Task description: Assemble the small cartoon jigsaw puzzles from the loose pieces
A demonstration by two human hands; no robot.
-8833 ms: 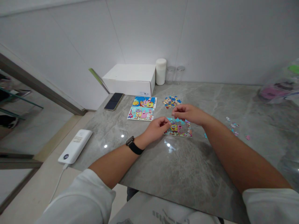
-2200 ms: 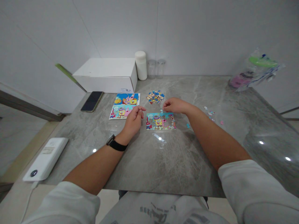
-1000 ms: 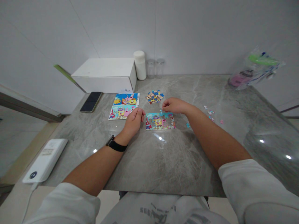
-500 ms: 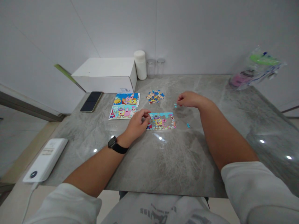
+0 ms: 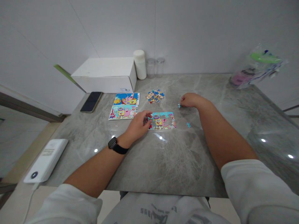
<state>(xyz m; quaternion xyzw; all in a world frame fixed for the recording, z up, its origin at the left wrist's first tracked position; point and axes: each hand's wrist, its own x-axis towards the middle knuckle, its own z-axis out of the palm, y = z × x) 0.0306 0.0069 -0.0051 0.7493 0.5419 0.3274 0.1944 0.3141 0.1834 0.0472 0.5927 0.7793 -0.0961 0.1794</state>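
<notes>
A partly filled jigsaw puzzle (image 5: pixel 159 122) with cartoon figures lies flat on the grey marbled table. At its left end rests my left hand (image 5: pixel 138 124), thumb and fingers apart, the fingertips over the puzzle's edge. Further right and back, my right hand (image 5: pixel 189 100) pinches a small blue puzzle piece (image 5: pixel 179 105) at its fingertips, low over the table. Another blue puzzle piece (image 5: pixel 188 125) lies alone to the right of the puzzle. Behind the puzzle is a loose pile of puzzle pieces (image 5: pixel 155 96). Two picture cards (image 5: pixel 123 112) lie left of the pile.
Along the back stand a white box (image 5: pixel 102 74), a white bottle (image 5: pixel 140 65) and two clear jars (image 5: pixel 160 67). A phone (image 5: pixel 91 101) lies at left, with a white corded device (image 5: pixel 46 160) nearer me. A plastic bag (image 5: pixel 254 70) sits at back right.
My right hand has shifted slightly right with the blue piece at its fingertips. My left hand has moved a little right onto the puzzle's edge, its fingers spreading.
</notes>
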